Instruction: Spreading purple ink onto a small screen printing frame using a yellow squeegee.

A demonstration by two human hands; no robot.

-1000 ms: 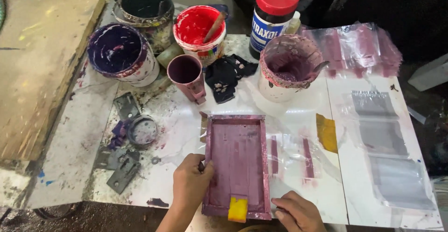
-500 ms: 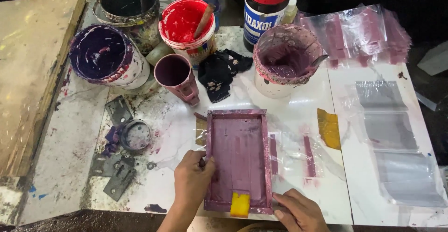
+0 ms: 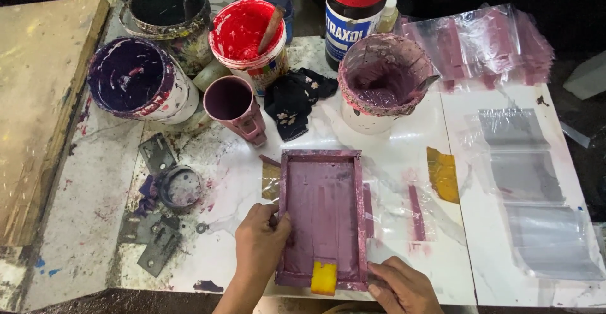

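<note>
A small rectangular printing frame point(image 3: 323, 216), stained purple, lies flat on a white, ink-smeared table point(image 3: 404, 162), near its front edge. The left hand point(image 3: 262, 244) grips the frame's left rail, fingers together and curled over it. The right hand point(image 3: 404, 285) presses on the frame's lower right corner, fingers together and laid flat. A small yellow squeegee point(image 3: 324, 278) rests at the frame's bottom edge, between the two hands.

Behind the frame stand several containers. A white tub point(image 3: 382, 80) wrapped in plastic holds purple ink. To its left, a red-stained tub point(image 3: 247, 39) holds red ink with a stirring stick point(image 3: 270, 29) leaning in it. A pink mug point(image 3: 232, 106) is coated purple inside. Further left, a bucket point(image 3: 136, 80) holds dark violet ink, and a dark bucket point(image 3: 169, 8) behind it looks black inside. A red-lidded jar point(image 3: 353, 8) stands at the back. A small round lid point(image 3: 180, 186) lies left of the frame. Clear plastic bags point(image 3: 536, 194) lie on the right.
</note>
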